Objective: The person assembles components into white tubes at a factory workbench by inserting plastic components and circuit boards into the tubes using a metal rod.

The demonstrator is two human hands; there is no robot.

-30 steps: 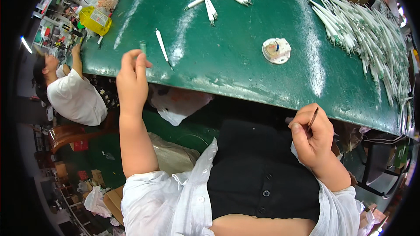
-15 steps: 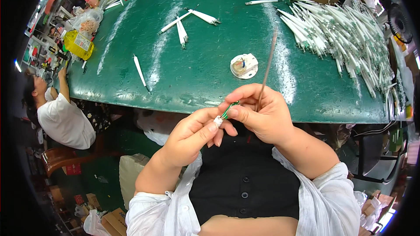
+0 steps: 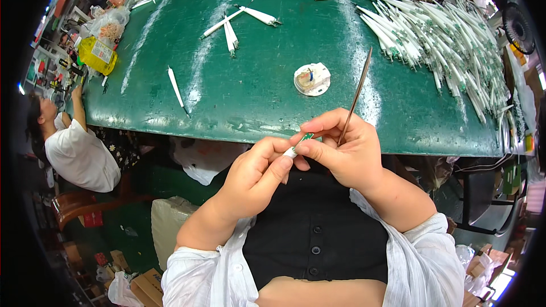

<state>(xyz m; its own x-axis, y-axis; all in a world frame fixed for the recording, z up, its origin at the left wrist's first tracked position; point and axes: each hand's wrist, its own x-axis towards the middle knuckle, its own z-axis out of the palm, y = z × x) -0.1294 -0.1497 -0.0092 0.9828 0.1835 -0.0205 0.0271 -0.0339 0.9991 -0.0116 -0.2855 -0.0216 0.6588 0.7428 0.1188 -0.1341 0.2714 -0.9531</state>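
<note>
My left hand (image 3: 257,171) and my right hand (image 3: 343,153) meet in front of my chest, just below the near edge of the green table (image 3: 250,96). Between their fingertips they pinch a small white piece with a green end (image 3: 300,142). My right hand also holds a thin brown stick (image 3: 356,95) that points up over the table. A round white part (image 3: 311,79) lies on the table just beyond my hands.
A big heap of white tubes with green ends (image 3: 449,40) covers the table's right side. A few loose white tubes (image 3: 230,29) lie at the middle and left (image 3: 176,88). A yellow bag (image 3: 98,54) sits far left. Another person (image 3: 74,148) sits at the left.
One second ago my hands were far apart, the left at the table edge. They came together in front of me half a second ago and now hold nearly the same pose, slightly lower.
</note>
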